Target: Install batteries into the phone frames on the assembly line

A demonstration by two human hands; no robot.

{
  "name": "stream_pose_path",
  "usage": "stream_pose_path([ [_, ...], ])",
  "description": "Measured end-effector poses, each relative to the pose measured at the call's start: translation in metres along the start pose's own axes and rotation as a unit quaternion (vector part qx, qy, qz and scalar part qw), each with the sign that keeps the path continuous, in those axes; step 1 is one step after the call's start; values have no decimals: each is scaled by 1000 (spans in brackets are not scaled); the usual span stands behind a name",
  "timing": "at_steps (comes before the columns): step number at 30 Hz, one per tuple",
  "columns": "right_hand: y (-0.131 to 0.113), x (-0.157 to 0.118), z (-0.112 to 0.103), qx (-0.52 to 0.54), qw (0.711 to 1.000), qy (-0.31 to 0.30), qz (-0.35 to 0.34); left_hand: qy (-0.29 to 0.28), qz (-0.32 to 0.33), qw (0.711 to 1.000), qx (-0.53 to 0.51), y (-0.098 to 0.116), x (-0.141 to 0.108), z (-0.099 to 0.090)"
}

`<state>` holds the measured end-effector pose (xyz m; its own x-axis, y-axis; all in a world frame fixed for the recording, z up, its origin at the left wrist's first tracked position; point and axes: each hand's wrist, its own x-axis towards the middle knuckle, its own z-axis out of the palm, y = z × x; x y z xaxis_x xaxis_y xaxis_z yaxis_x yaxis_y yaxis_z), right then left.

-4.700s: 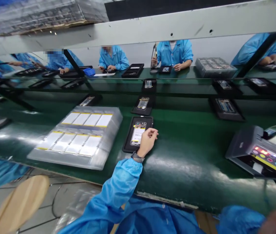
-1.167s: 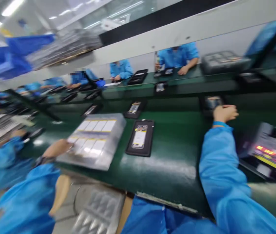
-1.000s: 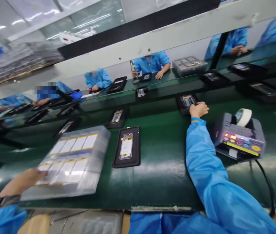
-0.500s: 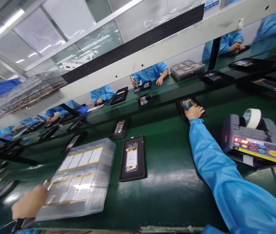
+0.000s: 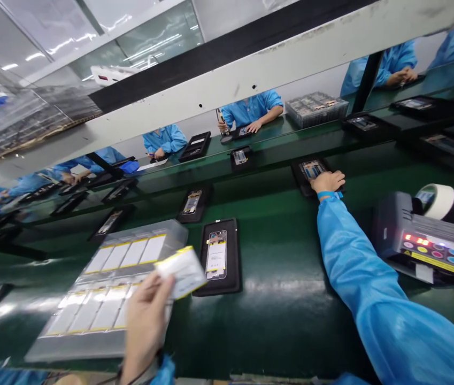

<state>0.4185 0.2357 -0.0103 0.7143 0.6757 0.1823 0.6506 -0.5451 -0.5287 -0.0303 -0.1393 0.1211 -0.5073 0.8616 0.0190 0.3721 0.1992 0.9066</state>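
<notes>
My left hand point(image 5: 145, 321) is shut on a flat white packet with a yellow edge point(image 5: 181, 271), holding it up above the near corner of a clear plastic tray stack point(image 5: 106, 291). The stack holds rows of similar white packets. To the right of the packet lies a black tray point(image 5: 222, 280) with a phone frame point(image 5: 216, 254) in it, not touched by either hand. My right hand point(image 5: 328, 183) lies on the near edge of another black tray point(image 5: 305, 174), and its fingers hide part of that tray.
A green conveyor belt point(image 5: 275, 331) runs across the view, carrying several black trays. An electric tape dispenser point(image 5: 427, 235) with a white roll stands right of my right arm. Co-workers in blue gowns point(image 5: 251, 109) sit beyond a raised shelf.
My left hand has lifted a white packet from the clear stack and moved right and up with it. My right hand stays at the far tray, and the view has shifted slightly.
</notes>
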Motion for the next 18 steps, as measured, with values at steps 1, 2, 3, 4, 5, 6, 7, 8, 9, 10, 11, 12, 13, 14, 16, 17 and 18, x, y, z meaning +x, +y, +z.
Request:
stream_pose_path([
  [1,-2,0,-1,1,1000,1,5,-61,1,996,-69,3,3,28],
  [2,-3,-1,-1,1,1000,1,10,-125,-11,985,-115,5,6,55],
  [3,-5,-2,-2,-2,1000,-2,13,-174,-21,973,-150,5,10,78],
  [4,-6,-3,-3,-5,1000,-6,13,-211,-31,961,-175,4,14,99],
  [5,-7,-4,-3,-9,1000,-11,11,-239,-38,951,-191,3,18,117],
  [6,-9,-5,-4,-12,1000,-15,9,-259,-40,944,-203,0,21,131],
  [7,-10,-7,-4,-13,1000,-18,6,-273,-39,938,-212,-2,24,143],
  [8,-11,-8,-5,-12,1000,-18,1,-284,-36,933,-220,-5,27,153],
  [9,-13,-10,-6,-10,1000,-16,-5,-291,-32,929,-227,-8,29,160],
  [10,-14,-11,-7,-5,1000,-15,-11,-295,-31,926,-233,-10,32,165],
  [11,-15,-11,-8,2,1000,-15,-15,-296,-32,924,-239,-13,33,169],
  [12,-16,-11,-9,16,1000,-18,-16,-295,-35,923,-244,-15,35,171],
  [13,-17,-10,-10,41,999,-26,-10,-294,-40,922,-249,-17,35,172],
  [14,-17,-9,-11,74,997,-38,1,-292,-46,921,-254,-19,36,173],
  [16,-16,-3,-14,146,987,-68,27,-289,-55,919,-262,-23,35,171],
  [17,-15,1,-15,176,980,-83,36,-288,-58,918,-266,-24,34,171],
  [18,-13,4,-17,200,974,-97,39,-287,-61,917,-270,-25,34,170],
])
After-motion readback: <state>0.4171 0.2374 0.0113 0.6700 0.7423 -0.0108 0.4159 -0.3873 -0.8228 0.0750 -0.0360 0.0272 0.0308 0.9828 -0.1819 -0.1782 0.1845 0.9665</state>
